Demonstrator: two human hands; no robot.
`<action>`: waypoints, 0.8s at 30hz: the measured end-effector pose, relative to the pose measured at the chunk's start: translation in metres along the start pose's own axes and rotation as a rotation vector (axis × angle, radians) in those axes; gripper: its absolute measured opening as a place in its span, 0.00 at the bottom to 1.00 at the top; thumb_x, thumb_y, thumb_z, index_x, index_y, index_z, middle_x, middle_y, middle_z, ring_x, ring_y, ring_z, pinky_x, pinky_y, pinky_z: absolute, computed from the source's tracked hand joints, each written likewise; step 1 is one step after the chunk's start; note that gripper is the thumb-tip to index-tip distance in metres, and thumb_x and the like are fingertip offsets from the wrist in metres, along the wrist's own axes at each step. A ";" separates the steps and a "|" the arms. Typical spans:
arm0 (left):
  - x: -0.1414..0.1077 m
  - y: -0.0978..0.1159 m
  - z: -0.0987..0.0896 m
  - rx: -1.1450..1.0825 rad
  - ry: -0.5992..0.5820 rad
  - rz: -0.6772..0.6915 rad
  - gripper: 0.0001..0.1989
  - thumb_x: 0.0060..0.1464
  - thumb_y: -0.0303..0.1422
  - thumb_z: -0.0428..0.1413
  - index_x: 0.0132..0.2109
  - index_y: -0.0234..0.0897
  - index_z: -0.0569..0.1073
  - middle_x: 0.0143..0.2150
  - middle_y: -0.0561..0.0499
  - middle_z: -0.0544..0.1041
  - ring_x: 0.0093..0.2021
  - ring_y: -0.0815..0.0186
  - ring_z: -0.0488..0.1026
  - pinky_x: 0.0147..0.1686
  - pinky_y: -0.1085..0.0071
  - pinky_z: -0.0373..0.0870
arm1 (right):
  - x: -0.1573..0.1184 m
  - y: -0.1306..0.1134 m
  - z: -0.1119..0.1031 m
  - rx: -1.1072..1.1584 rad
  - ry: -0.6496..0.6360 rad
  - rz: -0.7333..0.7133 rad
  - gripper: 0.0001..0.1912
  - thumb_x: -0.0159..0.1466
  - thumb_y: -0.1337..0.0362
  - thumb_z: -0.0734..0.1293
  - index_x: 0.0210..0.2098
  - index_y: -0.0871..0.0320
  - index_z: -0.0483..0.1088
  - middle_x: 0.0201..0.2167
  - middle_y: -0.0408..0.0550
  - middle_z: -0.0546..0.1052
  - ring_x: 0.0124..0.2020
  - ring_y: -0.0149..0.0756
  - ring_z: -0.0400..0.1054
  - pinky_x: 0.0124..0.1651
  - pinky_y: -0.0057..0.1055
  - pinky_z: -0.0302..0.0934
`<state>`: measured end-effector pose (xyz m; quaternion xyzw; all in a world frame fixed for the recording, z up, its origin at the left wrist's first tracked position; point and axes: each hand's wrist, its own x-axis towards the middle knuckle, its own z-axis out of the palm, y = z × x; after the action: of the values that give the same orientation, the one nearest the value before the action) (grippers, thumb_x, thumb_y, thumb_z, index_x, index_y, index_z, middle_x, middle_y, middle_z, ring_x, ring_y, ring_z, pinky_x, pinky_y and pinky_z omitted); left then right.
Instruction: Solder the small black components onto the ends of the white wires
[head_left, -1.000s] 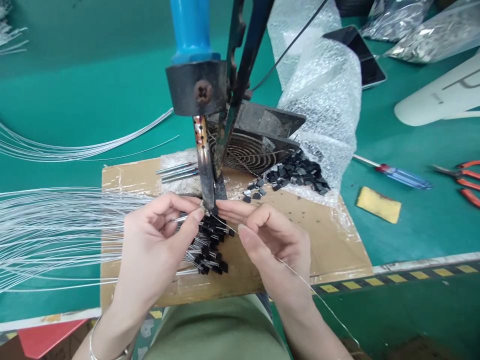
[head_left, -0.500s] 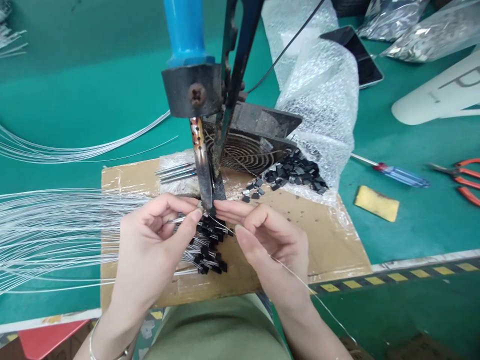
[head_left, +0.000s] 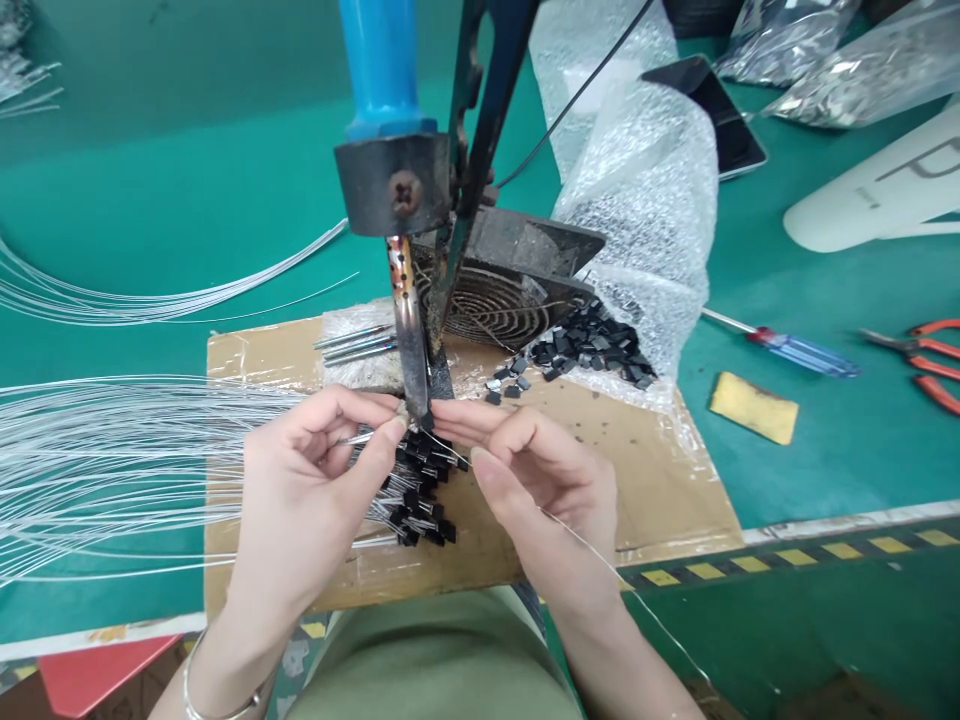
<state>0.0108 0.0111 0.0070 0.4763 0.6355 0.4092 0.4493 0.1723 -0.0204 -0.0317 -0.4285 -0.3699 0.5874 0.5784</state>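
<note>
A soldering iron with a blue handle is clamped tip-down in a stand, its bit ending between my hands. My left hand is closed in a pinch on a thin wire just left of the bit. My right hand is closed on a thin strand of solder wire, which runs across the palm and trails toward the lower right. Its outstretched fingertips touch a small black block at the bit. The exact joint is partly hidden by fingertips. Several wires with black ends lie below.
Cardboard covers the work spot. A fan stands behind the iron, near a pile of black blocks on bubble wrap. Long wires spread left. Rightward lie a screwdriver, yellow sponge and pliers.
The view has shifted slightly, so the iron appears a little farther right and lower. Both hands keep nearly the same grip and place at the bit.
</note>
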 end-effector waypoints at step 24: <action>0.000 0.002 -0.002 0.009 -0.015 -0.024 0.08 0.53 0.22 0.66 0.31 0.42 0.82 0.32 0.56 0.81 0.28 0.75 0.74 0.29 0.82 0.70 | -0.001 0.001 0.001 -0.031 0.033 0.008 0.12 0.71 0.70 0.71 0.31 0.54 0.74 0.52 0.48 0.86 0.54 0.41 0.82 0.64 0.42 0.75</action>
<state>0.0097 0.0113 0.0094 0.4739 0.6396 0.3973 0.4567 0.1708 -0.0212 -0.0318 -0.4486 -0.3673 0.5768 0.5754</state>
